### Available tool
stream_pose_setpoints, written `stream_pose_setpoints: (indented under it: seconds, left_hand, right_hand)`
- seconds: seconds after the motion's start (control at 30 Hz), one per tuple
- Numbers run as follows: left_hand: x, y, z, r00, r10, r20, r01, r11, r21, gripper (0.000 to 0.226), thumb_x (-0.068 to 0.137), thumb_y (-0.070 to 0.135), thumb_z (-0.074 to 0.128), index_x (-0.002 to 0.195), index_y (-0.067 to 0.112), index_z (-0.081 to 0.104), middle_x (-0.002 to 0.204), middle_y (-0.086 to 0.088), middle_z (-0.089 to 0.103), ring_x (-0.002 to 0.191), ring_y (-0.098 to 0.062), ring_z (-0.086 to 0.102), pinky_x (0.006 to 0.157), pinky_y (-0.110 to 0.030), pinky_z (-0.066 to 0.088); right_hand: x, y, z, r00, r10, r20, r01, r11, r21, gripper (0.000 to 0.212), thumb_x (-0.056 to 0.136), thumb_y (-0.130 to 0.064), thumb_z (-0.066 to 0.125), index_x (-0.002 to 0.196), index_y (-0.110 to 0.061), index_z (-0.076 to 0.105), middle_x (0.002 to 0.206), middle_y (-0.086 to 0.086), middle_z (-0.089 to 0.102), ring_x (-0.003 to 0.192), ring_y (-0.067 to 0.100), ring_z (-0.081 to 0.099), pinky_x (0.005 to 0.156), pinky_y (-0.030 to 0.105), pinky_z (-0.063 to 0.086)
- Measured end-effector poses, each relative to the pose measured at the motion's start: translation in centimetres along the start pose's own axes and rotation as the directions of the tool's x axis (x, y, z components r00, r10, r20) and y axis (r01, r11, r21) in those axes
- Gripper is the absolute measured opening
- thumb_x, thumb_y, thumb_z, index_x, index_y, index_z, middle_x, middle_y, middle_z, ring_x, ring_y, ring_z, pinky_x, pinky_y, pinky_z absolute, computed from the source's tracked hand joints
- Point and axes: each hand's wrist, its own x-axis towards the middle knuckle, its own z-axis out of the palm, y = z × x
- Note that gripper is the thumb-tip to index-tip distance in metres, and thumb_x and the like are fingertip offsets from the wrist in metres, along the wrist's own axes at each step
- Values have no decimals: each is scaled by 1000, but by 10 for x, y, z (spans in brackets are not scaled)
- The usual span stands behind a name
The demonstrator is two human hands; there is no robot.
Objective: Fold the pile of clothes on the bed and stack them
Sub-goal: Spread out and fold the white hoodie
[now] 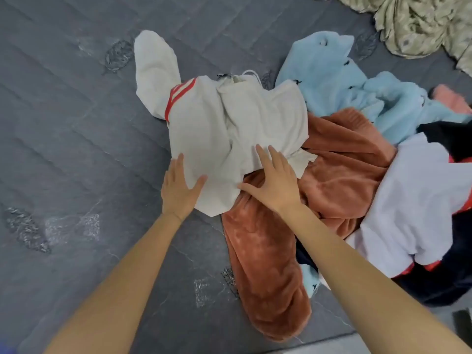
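A cream garment with red stripes and a drawstring (204, 123) lies crumpled on the grey bed (63, 123), partly over a rust-brown fleece garment (268, 264). My left hand (180, 189) lies flat on the cream garment's near left edge, fingers straight. On the cream garment's near right part rests my right hand (274, 180), fingers spread and straight, its heel over the brown fleece. To the right the pile holds a light blue fleece (344, 85), a white garment (413, 200) and a dark navy garment with red trim (447, 282).
A beige patterned blanket (421, 24) is bunched at the top right corner. A pink item (452, 98) peeks out at the right edge. The bed's near edge runs along the bottom right. Grey quilted bed surface stretches to the left.
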Motion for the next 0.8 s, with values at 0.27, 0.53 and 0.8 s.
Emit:
stream_pose_setpoints:
  seconds: [0.27,0.53,0.8]
  left_hand:
    - [14,-9,14,983,-154,-100,117,944,-309,69,98,9,50,154,13,11,140,-7,48,119,-22,52,99,-32,42]
    - [-16,12,-31,972,65,-225,-117,967,-225,22,95,11,60,76,5,51,66,6,43,61,-5,37,56,-13,33]
    - [-62,71,-141,908,251,-335,-332,920,-209,31,95,19,61,76,-3,51,61,-9,47,59,-12,37,58,-29,38]
  right_hand:
    - [20,-5,42,970,-79,-229,65,996,-69,70,84,-54,67,136,-9,53,121,16,55,110,36,53,98,51,41]
    - [8,-33,14,964,-111,-240,147,980,138,13,91,-14,65,84,-4,61,89,11,58,79,28,55,71,42,47]
    - [-50,-111,-78,953,45,-300,82,914,398,21,103,-21,46,87,-6,46,73,7,55,66,26,52,63,39,39]
